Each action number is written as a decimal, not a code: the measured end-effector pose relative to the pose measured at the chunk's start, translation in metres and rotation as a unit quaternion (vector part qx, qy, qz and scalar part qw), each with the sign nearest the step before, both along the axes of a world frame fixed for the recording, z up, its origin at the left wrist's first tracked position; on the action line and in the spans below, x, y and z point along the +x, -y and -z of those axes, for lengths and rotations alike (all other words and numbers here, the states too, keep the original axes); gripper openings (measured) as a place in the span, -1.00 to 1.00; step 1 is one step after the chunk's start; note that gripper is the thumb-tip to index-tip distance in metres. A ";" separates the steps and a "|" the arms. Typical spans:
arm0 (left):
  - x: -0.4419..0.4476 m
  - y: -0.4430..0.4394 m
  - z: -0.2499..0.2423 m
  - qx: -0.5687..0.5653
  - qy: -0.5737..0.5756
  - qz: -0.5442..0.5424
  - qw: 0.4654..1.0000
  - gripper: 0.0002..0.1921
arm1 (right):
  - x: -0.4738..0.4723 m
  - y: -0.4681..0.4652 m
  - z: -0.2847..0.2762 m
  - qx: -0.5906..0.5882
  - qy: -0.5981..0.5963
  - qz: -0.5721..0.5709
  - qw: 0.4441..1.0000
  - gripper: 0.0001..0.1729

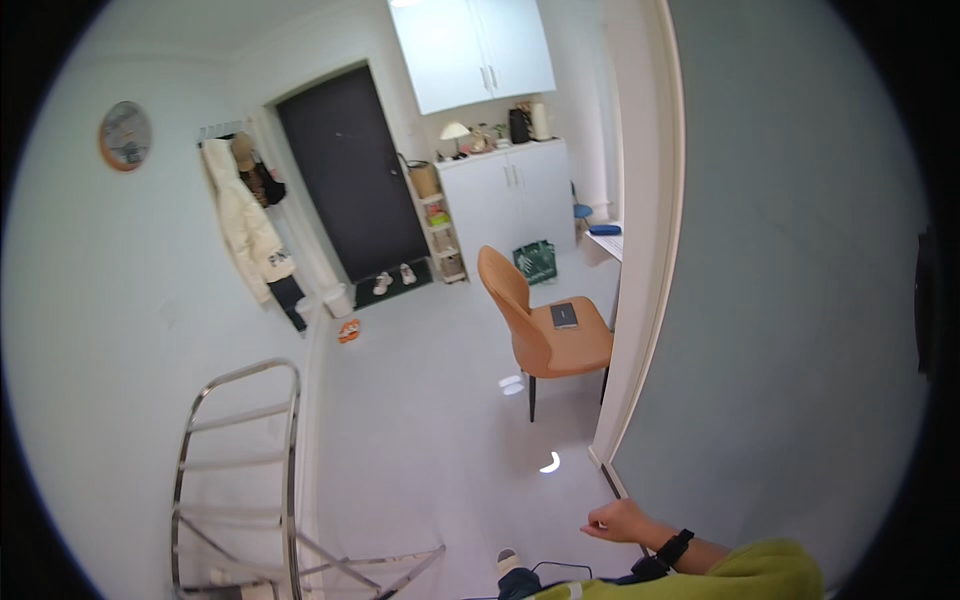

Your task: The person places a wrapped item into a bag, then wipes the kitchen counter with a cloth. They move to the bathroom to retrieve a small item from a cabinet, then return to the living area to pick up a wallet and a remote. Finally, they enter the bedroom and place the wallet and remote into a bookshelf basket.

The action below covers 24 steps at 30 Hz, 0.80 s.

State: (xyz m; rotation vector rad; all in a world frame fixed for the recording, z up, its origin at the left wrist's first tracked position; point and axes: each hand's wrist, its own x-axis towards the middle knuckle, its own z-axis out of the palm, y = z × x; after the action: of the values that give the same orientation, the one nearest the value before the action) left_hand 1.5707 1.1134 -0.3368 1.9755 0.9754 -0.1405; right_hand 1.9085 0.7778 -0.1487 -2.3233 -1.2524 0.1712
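My right hand (616, 520) is held out low at the right, its fingers curled together with nothing seen between them. A black wristband (675, 549) sits on that wrist, below a yellow-green sleeve (765, 571). The nearest thing to the hand is the foot of the white door frame (602, 447). My left hand is out of view. Before me stands a tan chair (570, 345) with dark legs, and a dark flat booklet or box (564, 316) lies on its seat.
A chrome tubular rack (291, 450) stands along the left wall, its leg reaching across the grey floor (420, 420). Farther off are orange slippers (349, 331), a white bin (337, 300), a dark door (356, 172), a slim shelf cart (444, 240), a white cabinet (510, 202) and a green bag (535, 262).
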 end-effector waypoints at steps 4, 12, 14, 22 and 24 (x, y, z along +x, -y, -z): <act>0.178 -0.104 -0.003 0.003 -0.022 0.091 0.996 -0.66 | 0.053 -0.055 -0.010 0.039 0.001 0.123 0.992 -0.65; 0.531 -0.212 -0.119 -0.070 0.146 0.253 0.954 -0.83 | 0.180 -0.157 -0.032 0.098 -0.015 0.294 0.951 -0.70; 0.576 -0.235 -0.131 -0.102 0.139 0.265 0.949 -0.85 | 0.224 -0.185 -0.029 0.103 -0.014 0.323 0.941 -0.70; 0.641 -0.408 -0.134 -0.101 0.110 0.071 0.986 -0.84 | 0.465 -0.325 -0.053 0.169 0.047 0.267 0.948 -0.74; 0.643 -0.454 -0.135 -0.100 0.102 0.002 0.990 -0.84 | 0.512 -0.358 -0.068 0.191 0.062 0.248 0.948 -0.74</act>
State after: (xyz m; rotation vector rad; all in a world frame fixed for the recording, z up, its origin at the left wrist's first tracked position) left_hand 2.2134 1.5677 -0.2015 1.7690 0.7934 -0.0350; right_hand 2.4204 1.1362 -0.0804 -2.2393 -0.6397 -0.3612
